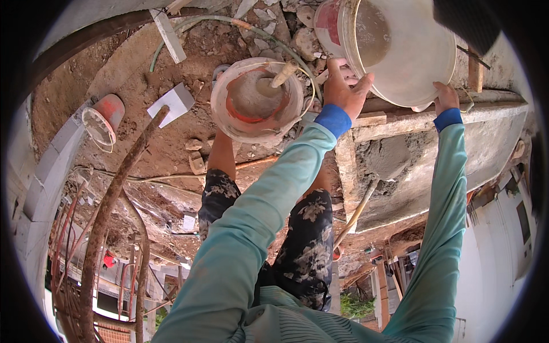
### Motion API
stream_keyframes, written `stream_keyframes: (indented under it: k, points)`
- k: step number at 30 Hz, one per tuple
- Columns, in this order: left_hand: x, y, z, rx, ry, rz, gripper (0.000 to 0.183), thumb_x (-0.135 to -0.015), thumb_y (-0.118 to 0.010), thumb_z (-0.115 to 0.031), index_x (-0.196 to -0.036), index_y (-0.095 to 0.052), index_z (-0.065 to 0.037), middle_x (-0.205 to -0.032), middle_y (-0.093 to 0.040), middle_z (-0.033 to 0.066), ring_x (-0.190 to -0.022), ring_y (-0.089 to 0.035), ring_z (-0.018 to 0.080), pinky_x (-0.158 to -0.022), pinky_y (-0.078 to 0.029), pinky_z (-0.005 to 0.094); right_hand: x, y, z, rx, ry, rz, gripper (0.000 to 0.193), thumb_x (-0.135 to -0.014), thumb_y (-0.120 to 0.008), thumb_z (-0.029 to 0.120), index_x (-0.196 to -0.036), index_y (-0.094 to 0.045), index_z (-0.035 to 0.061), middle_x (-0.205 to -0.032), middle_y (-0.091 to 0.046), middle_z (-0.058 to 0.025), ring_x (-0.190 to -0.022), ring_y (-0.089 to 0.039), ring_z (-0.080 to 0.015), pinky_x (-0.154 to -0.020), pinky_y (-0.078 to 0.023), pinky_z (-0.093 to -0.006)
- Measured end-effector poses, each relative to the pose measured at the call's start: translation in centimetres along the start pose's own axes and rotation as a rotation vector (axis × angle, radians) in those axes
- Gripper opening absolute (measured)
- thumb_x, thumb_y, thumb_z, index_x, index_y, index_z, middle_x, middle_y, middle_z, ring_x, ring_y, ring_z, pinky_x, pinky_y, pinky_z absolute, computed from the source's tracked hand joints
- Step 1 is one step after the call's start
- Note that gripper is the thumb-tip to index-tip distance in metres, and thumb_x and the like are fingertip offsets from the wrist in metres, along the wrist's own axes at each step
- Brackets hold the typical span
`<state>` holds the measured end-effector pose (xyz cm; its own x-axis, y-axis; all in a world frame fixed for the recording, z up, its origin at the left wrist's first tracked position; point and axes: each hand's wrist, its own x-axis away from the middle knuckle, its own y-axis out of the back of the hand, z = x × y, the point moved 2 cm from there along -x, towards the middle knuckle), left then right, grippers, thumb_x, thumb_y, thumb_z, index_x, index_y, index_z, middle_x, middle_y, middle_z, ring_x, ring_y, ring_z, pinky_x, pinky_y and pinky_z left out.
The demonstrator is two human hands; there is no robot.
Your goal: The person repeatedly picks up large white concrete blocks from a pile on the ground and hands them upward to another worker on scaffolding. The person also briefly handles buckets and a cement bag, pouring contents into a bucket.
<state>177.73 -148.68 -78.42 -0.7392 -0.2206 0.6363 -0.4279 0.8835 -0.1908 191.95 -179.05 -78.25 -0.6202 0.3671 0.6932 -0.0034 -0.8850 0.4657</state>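
Note:
A large whitish bucket is tipped on its side at the upper right, its mouth toward me and grey residue showing inside. My left hand is closed on the left of its rim, thumb toward the opening. At the rim's lower right, my right hand grips it too; some of its fingers are hidden behind the wall. Left of my left hand stands a mortar-smeared bucket with grey mortar inside. A trowel with a worn wooden handle rests in that mortar. Another red-and-white bucket sits behind the tipped one.
Below my right hand lies a long trough with wet mortar and a long-handled tool in it. A small red bucket, a white block, a green hose and rubble surround me. Rusty bent poles rise at left.

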Motion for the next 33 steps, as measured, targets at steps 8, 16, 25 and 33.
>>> stream_keyframes:
  k: [8, 16, 25, 33]
  points:
    - [6.3, 12.1, 6.2, -0.114, 0.43, 0.059, 0.044, -0.099, -0.063, -0.03, -0.128, -0.049, 0.001, -0.118, -0.062, 0.0173, -0.102, -0.067, 0.0265, -0.081, -0.058, 0.0386, 8.0, -2.3, -4.3, -0.246, 0.118, -0.535, 0.038, -0.091, -0.063, 0.016, -0.122, -0.055, -0.0047, -0.11, -0.061, -0.0145, -0.096, -0.062, -0.0222, -0.083, -0.052, -0.0357]
    - [17.3, 32.0, 7.6, -0.365, 0.557, -0.162, 0.03, -0.098, -0.063, -0.019, -0.119, -0.056, 0.001, -0.1, -0.066, 0.0101, -0.084, -0.064, 0.0163, -0.068, -0.057, 0.0294, 19.5, -21.9, -22.2, 0.209, 0.065, 0.188, 0.073, -0.08, -0.083, 0.029, -0.136, -0.048, -0.0023, -0.123, -0.059, -0.0145, -0.112, -0.059, -0.026, -0.095, -0.05, -0.0356]
    - [18.0, 32.7, 0.8, -0.413, 0.551, -0.126, 0.034, -0.101, -0.058, -0.023, -0.122, -0.054, 0.003, -0.106, -0.067, 0.0177, -0.091, -0.07, 0.024, -0.079, -0.059, 0.0338, 19.5, -31.9, -16.1, 0.037, -0.072, 0.308, 0.033, -0.082, -0.083, 0.031, -0.094, -0.068, 0.004, -0.07, -0.06, -0.0008, -0.066, -0.055, -0.0144, -0.062, -0.046, -0.0293]
    - [16.2, 35.3, -3.6, -0.461, 0.447, -0.096, 0.033, -0.103, -0.056, -0.025, -0.121, -0.054, 0.003, -0.108, -0.067, 0.0206, -0.091, -0.07, 0.0277, -0.08, -0.059, 0.0354, 38.6, -30.6, -12.4, 0.083, -0.014, 0.28, 0.037, -0.084, -0.075, 0.038, -0.083, -0.061, 0.0045, -0.066, -0.06, -0.0124, -0.064, -0.061, -0.0284, -0.064, -0.048, -0.0412]
